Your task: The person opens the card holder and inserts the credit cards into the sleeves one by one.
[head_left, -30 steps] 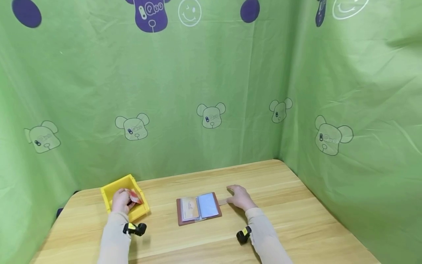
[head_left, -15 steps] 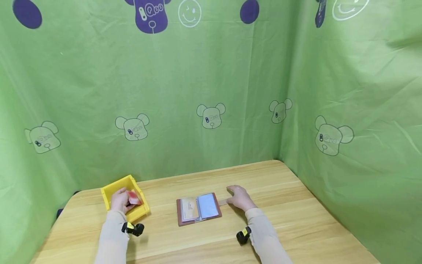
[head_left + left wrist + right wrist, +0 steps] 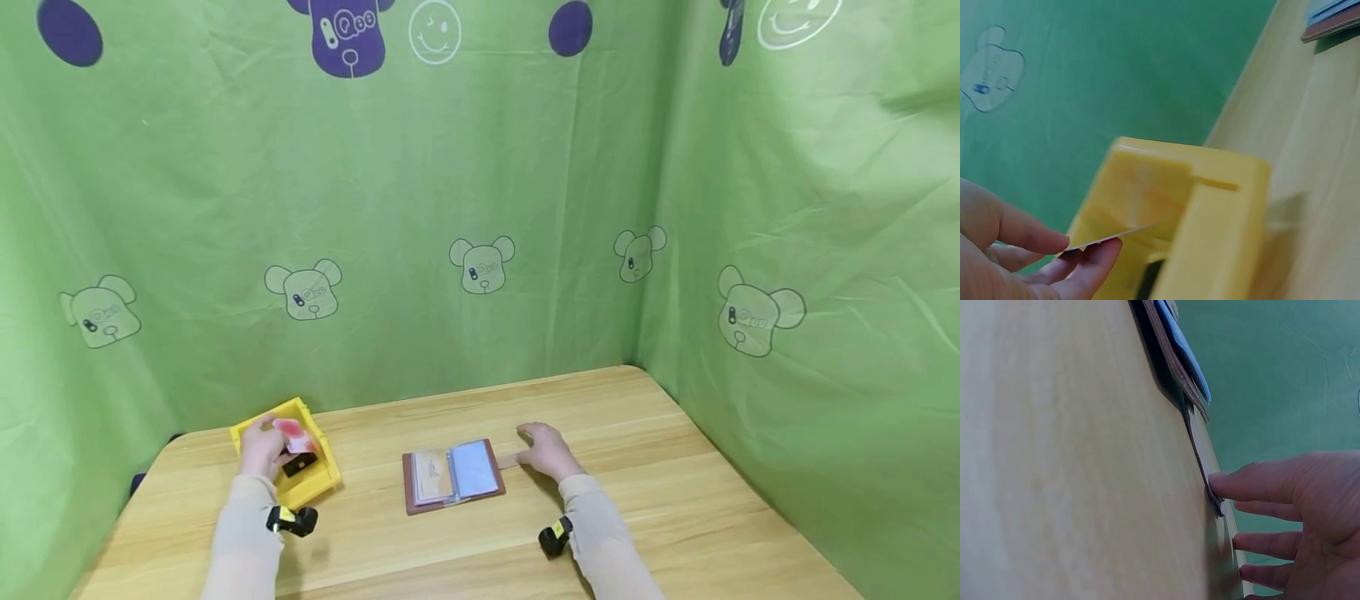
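Green, creased cloth printed with bear heads backs a wood-grain table. Over a glossy yellow bin with a black object inside, the left hand pinches a thin red-and-white card. A brown card holder lies open, a tan card inside; the right hand touches its flat strap with the thumb, fingers loosely extended

Table bears yellow bin and seemingly a cardholder.
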Action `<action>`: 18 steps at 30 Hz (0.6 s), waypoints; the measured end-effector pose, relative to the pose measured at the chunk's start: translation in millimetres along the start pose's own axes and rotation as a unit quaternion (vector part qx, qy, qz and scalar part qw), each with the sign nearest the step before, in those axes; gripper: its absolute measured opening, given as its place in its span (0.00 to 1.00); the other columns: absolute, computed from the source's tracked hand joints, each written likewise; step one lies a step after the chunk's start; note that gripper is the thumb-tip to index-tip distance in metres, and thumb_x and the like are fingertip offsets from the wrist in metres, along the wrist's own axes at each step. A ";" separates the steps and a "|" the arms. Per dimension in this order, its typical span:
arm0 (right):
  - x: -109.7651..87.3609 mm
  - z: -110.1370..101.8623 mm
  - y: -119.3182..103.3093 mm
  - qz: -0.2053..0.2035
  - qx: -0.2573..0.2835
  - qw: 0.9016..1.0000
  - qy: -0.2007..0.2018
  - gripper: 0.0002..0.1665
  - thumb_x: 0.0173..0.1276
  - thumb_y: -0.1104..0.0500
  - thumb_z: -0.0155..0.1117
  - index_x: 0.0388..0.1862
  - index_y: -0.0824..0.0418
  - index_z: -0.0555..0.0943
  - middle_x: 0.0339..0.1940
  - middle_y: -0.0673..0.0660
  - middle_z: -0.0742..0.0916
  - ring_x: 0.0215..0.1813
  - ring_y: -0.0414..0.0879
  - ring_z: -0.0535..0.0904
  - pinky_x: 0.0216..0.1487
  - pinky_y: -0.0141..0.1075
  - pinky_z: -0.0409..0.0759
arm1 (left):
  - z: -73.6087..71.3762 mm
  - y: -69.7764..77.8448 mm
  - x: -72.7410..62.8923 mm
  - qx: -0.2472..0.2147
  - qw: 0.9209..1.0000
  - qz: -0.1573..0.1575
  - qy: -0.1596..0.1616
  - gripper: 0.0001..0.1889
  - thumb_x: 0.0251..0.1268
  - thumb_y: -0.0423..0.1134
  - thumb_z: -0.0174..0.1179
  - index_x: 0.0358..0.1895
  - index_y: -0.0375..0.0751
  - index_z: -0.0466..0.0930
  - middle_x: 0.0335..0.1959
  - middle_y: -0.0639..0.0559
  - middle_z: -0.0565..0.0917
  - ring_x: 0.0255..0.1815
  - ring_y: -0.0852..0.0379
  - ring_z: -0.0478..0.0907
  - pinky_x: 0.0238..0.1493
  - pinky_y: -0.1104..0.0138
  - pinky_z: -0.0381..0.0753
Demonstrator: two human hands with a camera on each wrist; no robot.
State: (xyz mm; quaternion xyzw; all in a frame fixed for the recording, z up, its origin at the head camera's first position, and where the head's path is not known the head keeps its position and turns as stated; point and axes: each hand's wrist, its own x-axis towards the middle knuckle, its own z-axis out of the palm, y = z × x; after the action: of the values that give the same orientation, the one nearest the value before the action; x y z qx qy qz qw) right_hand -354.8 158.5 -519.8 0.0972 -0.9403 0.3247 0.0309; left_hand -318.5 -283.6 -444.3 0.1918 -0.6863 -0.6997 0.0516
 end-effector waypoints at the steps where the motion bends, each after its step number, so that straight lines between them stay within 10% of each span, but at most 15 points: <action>1: -0.1 0.3 0.2 -0.001 0.000 1.000 0.000 0.31 0.54 0.64 0.69 0.59 0.69 0.77 0.61 0.70 0.80 0.65 0.67 0.72 0.68 0.57 0.68 | -1.5 3.3 -0.9 0.006 1.000 0.004 0.000 0.43 0.54 0.16 0.39 0.77 0.33 0.40 0.75 0.26 0.52 0.56 0.41 0.70 0.45 0.65 0.87; 10: -0.9 -1.9 -4.1 0.025 0.001 1.000 -0.010 0.32 0.55 0.65 0.70 0.61 0.69 0.76 0.63 0.69 0.79 0.67 0.66 0.70 0.70 0.58 0.66 | -2.4 27.7 -19.8 -0.006 0.999 0.026 -0.035 0.44 0.59 0.16 0.43 0.78 0.40 0.37 0.77 0.31 0.49 0.69 0.38 0.62 0.45 0.75 0.84; 18: -0.4 -0.6 -3.2 0.027 -0.002 1.000 -0.012 0.32 0.56 0.65 0.70 0.61 0.69 0.76 0.63 0.69 0.78 0.68 0.65 0.70 0.71 0.57 0.66 | 26.1 24.8 -39.3 -0.041 0.995 0.038 -0.082 0.45 0.63 0.17 0.46 0.79 0.45 0.36 0.77 0.33 0.51 0.49 0.58 0.74 0.47 0.74 0.82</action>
State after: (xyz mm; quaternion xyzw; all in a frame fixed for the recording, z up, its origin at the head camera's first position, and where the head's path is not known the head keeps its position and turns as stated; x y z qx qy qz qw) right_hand -353.7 156.5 -517.4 0.0755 -0.9435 0.3224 0.0113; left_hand -295.9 -247.2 -412.6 0.1049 -0.6659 -0.7381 0.0291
